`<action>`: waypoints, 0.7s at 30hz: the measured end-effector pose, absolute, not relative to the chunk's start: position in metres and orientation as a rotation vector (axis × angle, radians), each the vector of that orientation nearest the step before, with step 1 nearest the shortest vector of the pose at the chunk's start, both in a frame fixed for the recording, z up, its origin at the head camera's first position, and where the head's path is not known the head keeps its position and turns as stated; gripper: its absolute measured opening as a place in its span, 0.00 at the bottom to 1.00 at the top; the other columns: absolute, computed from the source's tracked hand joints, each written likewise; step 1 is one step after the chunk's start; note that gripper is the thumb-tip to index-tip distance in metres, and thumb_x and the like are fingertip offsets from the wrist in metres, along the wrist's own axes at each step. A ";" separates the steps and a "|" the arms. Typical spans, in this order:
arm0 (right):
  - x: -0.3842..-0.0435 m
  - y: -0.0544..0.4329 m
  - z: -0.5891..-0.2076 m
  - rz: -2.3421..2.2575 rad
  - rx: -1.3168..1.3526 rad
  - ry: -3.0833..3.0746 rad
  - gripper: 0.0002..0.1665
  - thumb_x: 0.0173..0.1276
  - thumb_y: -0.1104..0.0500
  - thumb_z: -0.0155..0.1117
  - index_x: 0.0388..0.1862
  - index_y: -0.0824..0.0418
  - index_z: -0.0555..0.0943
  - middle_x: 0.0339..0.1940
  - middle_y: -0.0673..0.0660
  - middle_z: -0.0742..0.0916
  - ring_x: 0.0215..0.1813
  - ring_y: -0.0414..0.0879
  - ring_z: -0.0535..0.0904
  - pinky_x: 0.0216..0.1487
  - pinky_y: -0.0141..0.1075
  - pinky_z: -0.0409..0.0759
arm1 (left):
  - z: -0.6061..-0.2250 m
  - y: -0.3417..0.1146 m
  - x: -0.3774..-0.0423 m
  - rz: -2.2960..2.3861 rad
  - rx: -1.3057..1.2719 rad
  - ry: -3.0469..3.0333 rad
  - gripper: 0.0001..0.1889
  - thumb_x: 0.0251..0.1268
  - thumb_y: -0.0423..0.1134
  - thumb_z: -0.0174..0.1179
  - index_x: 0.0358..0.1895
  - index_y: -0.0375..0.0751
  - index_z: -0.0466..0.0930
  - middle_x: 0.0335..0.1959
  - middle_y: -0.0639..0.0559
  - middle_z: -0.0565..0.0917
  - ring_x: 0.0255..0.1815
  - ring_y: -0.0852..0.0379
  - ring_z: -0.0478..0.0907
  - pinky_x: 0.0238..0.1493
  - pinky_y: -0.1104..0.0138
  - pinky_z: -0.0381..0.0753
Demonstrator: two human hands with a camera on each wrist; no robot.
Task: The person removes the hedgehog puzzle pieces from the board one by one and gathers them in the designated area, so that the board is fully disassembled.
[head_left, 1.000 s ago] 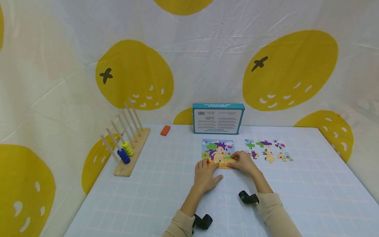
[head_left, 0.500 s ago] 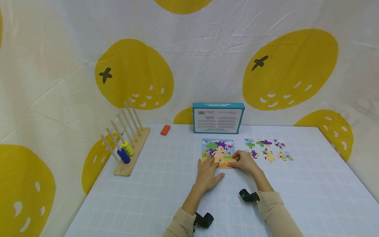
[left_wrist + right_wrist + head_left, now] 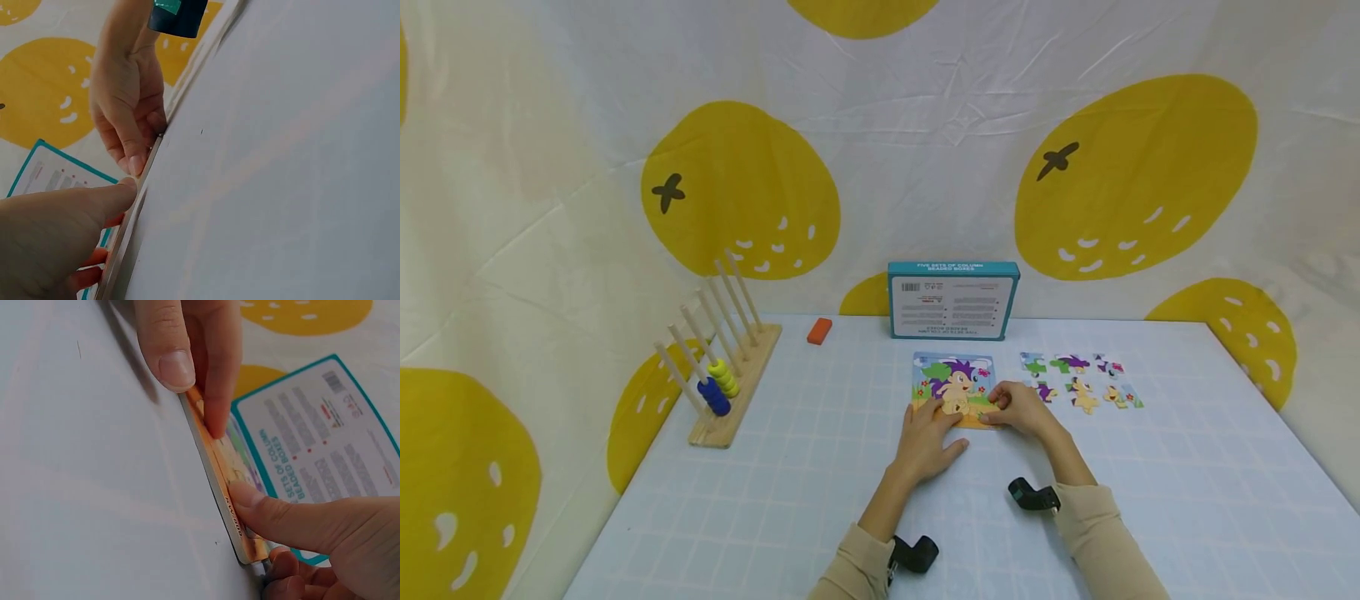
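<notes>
In the head view, a hedgehog jigsaw puzzle (image 3: 956, 377) lies flat in its thin board at the middle of the table. My left hand (image 3: 922, 443) reaches over its near left part, fingertips resting on the picture and thumb spread out to the side. At the near right corner is my right hand (image 3: 1024, 410). The right wrist view shows its thumb (image 3: 253, 503) pressing on the orange border while the other fingers curl at the board's side edge. Both hands hide parts of the puzzle's lower strip.
Several loose puzzle pieces (image 3: 1083, 395) lie in two rows to the right. Behind the puzzle stands a teal-edged box (image 3: 953, 302). On the left are a wooden peg rack (image 3: 747, 367) with blue and yellow beads, and an orange block (image 3: 819, 331).
My left fingers have slid slightly right, from the board's left edge onto the picture. The right hand stays at the near right corner with only a slight shift.
</notes>
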State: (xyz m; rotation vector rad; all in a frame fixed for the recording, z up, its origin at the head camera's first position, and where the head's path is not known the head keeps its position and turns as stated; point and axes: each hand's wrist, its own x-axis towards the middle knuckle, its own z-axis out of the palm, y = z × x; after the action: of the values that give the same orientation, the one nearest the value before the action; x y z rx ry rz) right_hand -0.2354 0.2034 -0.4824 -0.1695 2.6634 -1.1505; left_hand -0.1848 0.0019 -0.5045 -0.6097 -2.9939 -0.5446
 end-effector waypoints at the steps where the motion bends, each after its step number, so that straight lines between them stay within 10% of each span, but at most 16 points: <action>1: -0.236 0.204 -0.483 -1.148 -0.171 2.668 0.20 0.53 0.56 0.74 0.39 0.66 0.77 0.28 0.56 0.76 0.33 0.47 0.69 0.33 0.35 0.69 | -0.505 0.002 -0.185 -0.543 -0.608 -2.995 0.24 0.63 0.57 0.55 0.60 0.53 0.77 0.66 0.48 0.69 0.70 0.53 0.58 0.69 0.44 0.51; 21: -0.232 0.200 -0.482 -1.221 -0.159 2.743 0.19 0.53 0.60 0.74 0.38 0.68 0.76 0.29 0.56 0.79 0.31 0.46 0.72 0.32 0.32 0.74 | -0.505 0.003 -0.183 -0.585 -0.587 -2.990 0.24 0.61 0.56 0.58 0.59 0.53 0.78 0.66 0.47 0.69 0.70 0.52 0.58 0.69 0.43 0.50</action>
State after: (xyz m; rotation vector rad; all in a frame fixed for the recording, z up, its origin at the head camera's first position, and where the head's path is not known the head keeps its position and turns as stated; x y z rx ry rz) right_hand -0.2321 0.1996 -0.4818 -0.1590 2.7428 -1.2206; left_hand -0.1832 0.0035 -0.5050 -0.5866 -2.9898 -0.5851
